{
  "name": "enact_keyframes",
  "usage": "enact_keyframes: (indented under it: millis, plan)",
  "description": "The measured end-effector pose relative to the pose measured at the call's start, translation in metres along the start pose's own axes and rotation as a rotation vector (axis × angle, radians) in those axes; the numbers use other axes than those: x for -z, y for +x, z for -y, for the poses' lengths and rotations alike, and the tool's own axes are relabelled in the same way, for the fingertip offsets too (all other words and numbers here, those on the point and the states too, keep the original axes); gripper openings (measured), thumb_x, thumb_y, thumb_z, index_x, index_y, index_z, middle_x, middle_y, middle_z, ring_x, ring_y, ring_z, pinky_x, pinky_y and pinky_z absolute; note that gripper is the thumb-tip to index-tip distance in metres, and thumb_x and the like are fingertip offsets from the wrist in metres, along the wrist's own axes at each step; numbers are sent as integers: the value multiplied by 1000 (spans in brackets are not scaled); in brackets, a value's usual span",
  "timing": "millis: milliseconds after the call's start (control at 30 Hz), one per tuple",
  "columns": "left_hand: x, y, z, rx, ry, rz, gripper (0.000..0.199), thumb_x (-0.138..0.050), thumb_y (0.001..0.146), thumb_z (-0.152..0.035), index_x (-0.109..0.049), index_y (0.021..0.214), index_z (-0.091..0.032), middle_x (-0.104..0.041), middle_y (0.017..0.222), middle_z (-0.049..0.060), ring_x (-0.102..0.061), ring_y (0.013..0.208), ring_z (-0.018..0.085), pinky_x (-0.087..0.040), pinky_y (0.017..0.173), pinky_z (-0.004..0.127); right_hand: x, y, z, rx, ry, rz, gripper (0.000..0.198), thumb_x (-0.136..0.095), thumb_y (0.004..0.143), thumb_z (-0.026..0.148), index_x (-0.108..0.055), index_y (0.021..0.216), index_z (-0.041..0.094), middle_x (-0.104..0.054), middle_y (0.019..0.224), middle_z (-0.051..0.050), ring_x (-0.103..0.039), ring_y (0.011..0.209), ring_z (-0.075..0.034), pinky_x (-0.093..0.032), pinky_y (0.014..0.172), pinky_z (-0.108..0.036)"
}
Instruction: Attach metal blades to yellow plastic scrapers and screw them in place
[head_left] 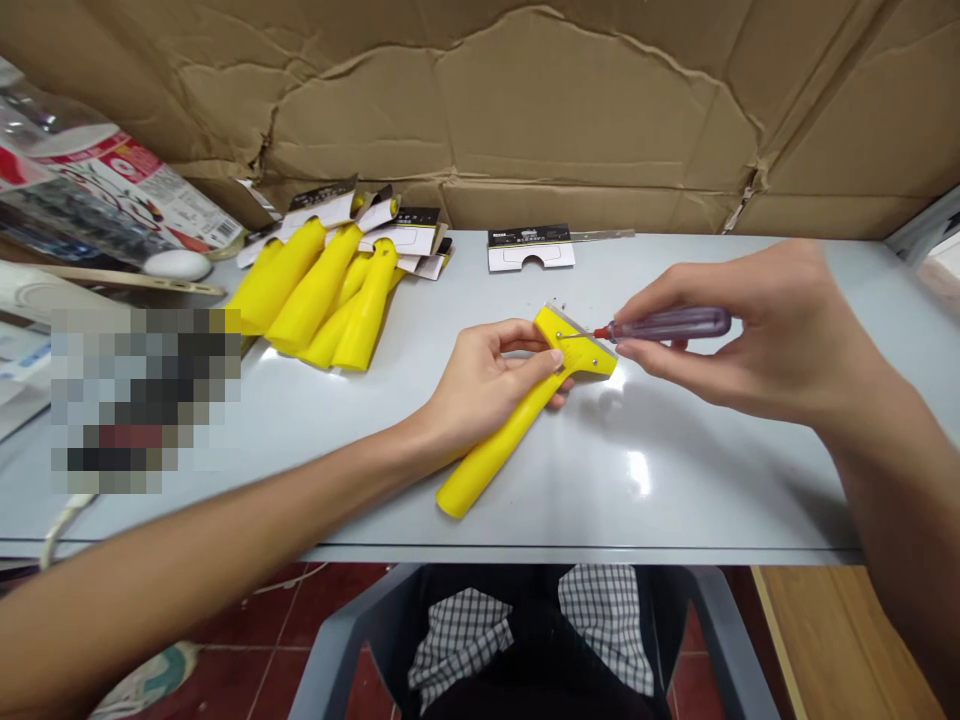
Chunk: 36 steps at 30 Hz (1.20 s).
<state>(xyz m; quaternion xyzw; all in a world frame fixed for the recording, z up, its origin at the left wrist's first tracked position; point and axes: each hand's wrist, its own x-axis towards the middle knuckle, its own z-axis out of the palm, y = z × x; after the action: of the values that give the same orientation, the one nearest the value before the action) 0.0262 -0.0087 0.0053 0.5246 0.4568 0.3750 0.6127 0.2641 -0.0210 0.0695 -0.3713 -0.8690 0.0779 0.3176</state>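
A yellow scraper (pixel 517 420) with a wide head and a metal blade along its far edge is in the middle of the view. My left hand (pixel 491 385) is closed around the neck of the scraper, thumb on top near the head. Between the thumb and fingers of my right hand (pixel 750 330) is a screwdriver (pixel 675 323) with a translucent purple handle and a red collar. Its thin shaft reaches left across the scraper head, and the tip is at the left one of two screws. Whether it sits in the screw's slot is too small to tell.
Several yellow scrapers (pixel 315 290) with card sleeves lie piled at the back left. Behind my hands, a black-and-white card sleeve (pixel 530 250) and a thin strip (pixel 604 235) lie on the white table (pixel 360 480). Plastic bottles (pixel 127 170) stand left, before a cardboard wall (pixel 585 110).
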Motion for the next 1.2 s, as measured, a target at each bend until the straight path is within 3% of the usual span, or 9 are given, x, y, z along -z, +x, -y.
enact_keyframes:
  millis: [67,233,333,600,800,1100,1200]
  plan:
    - [1,0,1,0,2,2,27,-85,89,-32,-75,104,-13,-81,112,15,-83,82,25,-70,73,37,-2,1,1,-25,68,33,3,-77,90,23,-78,92,24,-82,84,2,-74,70,-16,-59,66,-31]
    - [1,0,0,-3,23,-6,26,-86,88,-32,-76,103,-14,-81,114,14,-82,79,24,-70,72,37,-7,2,0,-87,193,118,15,-69,94,23,-82,102,25,-85,97,-1,-77,79,-18,-61,67,-30]
    - [0,0,-2,-2,27,-1,25,-84,89,-30,-76,105,-13,-82,111,14,-82,76,23,-69,71,37,-6,2,-1,-75,246,91,13,-71,92,21,-82,99,23,-85,95,-1,-77,77,-16,-61,66,-27]
    - [-1,-1,-3,1,12,-8,23,-84,89,-30,-77,103,-14,-81,119,14,-82,83,24,-69,71,35,-3,3,0,-127,178,73,17,-68,95,24,-84,99,29,-85,95,1,-80,82,-19,-65,70,-31]
    - [-1,-1,-3,-4,13,-6,22,-83,90,-28,-77,104,-13,-80,119,15,-83,86,26,-69,71,34,-6,3,0,-96,217,61,14,-69,94,22,-83,97,25,-85,95,0,-79,80,-18,-65,71,-30]
    - [1,1,3,-53,12,26,23,-82,91,-27,-76,105,-11,-79,118,14,-82,81,22,-71,71,35,-11,2,-5,-55,183,119,9,-70,97,32,-76,98,25,-80,91,-1,-73,77,-19,-56,69,-32]
    - [1,1,4,-63,6,29,23,-81,92,-28,-76,106,-11,-78,118,14,-82,82,23,-72,71,35,-18,2,-8,-30,157,65,13,-71,97,37,-68,94,25,-74,89,-1,-69,75,-19,-53,70,-34]
